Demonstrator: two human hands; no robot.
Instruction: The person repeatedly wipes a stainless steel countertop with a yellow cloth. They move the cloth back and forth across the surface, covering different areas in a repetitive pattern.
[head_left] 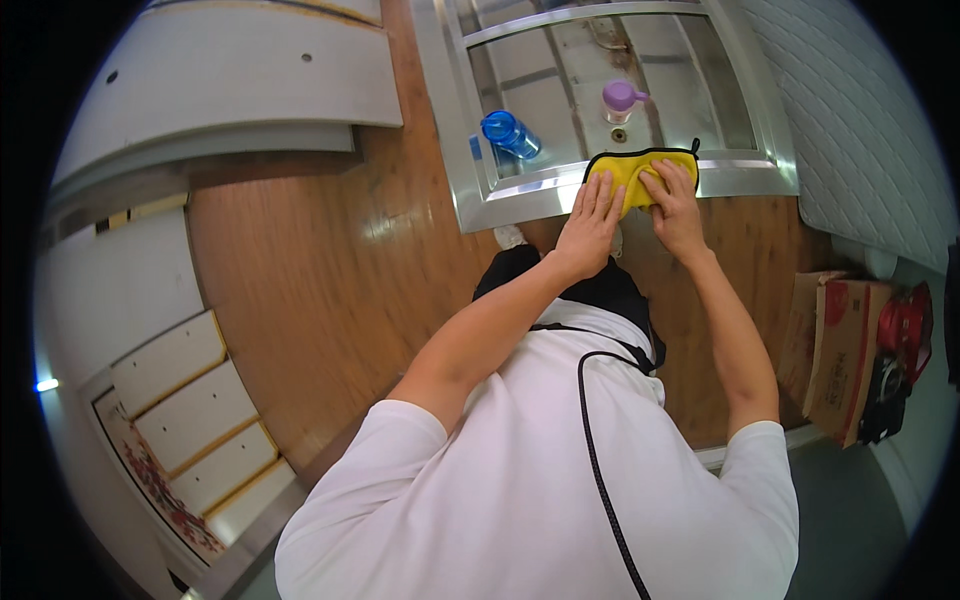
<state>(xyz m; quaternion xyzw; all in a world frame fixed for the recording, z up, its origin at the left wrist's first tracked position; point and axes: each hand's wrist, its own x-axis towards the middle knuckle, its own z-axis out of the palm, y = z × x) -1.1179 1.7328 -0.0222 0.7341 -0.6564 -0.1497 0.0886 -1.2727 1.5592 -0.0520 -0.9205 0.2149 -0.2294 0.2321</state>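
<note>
A yellow cloth with a black border and a small black loop (632,172) lies over the near metal rim of a glass-topped table. My left hand (592,222) rests on the cloth's left part, its fingers stretched out flat. On the right part, my right hand (677,208) has bent fingers closed on the fabric, which is creased between the two hands. Left of the cloth, on the glass, is a translucent blue bottle (512,136). Beyond the cloth stands a clear cup with a purple lid (620,100). My palms and the cloth's underside are hidden.
The table's silver frame (530,207) crosses in front of me. A quilted pale mattress (875,130) stands at the right, above cardboard boxes (845,350) and a red bag (908,325). White cabinet panels (240,75) and drawers (200,430) line the left. The floor (300,290) is wood-patterned.
</note>
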